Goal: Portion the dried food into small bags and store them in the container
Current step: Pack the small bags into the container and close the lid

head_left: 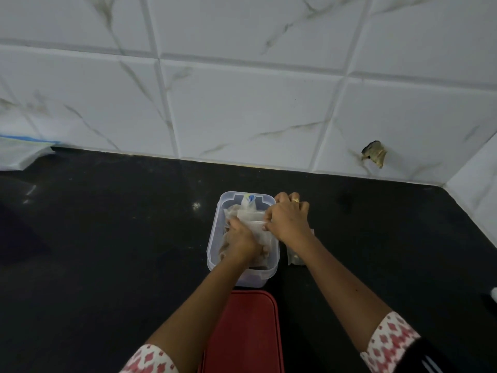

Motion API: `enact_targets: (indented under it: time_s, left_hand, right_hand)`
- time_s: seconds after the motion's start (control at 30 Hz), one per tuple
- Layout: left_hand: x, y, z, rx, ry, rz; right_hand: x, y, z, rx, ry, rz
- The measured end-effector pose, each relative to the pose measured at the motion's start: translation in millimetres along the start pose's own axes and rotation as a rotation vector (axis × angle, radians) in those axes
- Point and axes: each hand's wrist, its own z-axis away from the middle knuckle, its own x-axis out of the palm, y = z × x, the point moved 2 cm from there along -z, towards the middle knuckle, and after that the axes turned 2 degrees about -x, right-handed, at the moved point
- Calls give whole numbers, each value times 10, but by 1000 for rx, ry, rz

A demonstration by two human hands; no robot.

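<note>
Both forearms reach forward from 6 o'clock, sleeves point(390, 343) pushed up, and meet over the container point(215, 238). It stands open on the counter point(107, 238), just below the frame's centre.

The left hand point(240, 236) is sunk inside the container, knuckles up. Its fingers are bent down and seem to grip the left end of a bag point(255, 224) on top of the heap. The right hand point(289, 219) is over the container's 2 o'clock rim, back up, with a ring point(295, 200) on one finger. Its thumb and fingertips pinch the same bag's right edge.

More filled bags point(228, 249) lie packed under the left hand. At the container's 12 o'clock end a bag top point(248, 200) sticks up with blue and yellow print, too blurred to read.

The lid point(242, 332) lies at the container's 6 o'clock. A packet point(295, 255) lies just beside the container at 3 o'clock, partly under the right wrist.
</note>
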Motion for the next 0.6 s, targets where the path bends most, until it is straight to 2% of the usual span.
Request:
enact_targets:
  time_s: [0.13,0.2,0.27,0.3,0.33,0.37,0.43,0.47,0.53,0.6]
  left_hand:
    - [-13,1,6,-9,-24,0]
    - [-39,29,82,45,24,-14]
    - [-95,93,222,222,229,-161]
    - [-109,161,311,367,366,-194]
    - [-103,245,400,495,462,-164]
    - [-65,343,484,599,488,-118]
    - [124,552,605,714,365,-97]
    - [268,635,629,713,278,-102]
    - [586,731,567,576,132,-98]
    - [832,712,432,293,26,-62]
  right_hand:
    - [55,26,-21,-9,-26,-63]
    - [6,133,-3,-3,15,-295]
    - [-75,295,23,63,95,-686]
    - [-115,413,41,117,151,-823]
    - [-135,540,62,180,200,-901]
    - [-117,671,78,252,226,-948]
    - [6,898,113,400,215,-999]
    - [105,988,131,471,196,-1004]
    - [333,1126,180,599,155,-1010]
    - [512,1190,256,681,105,-1050]
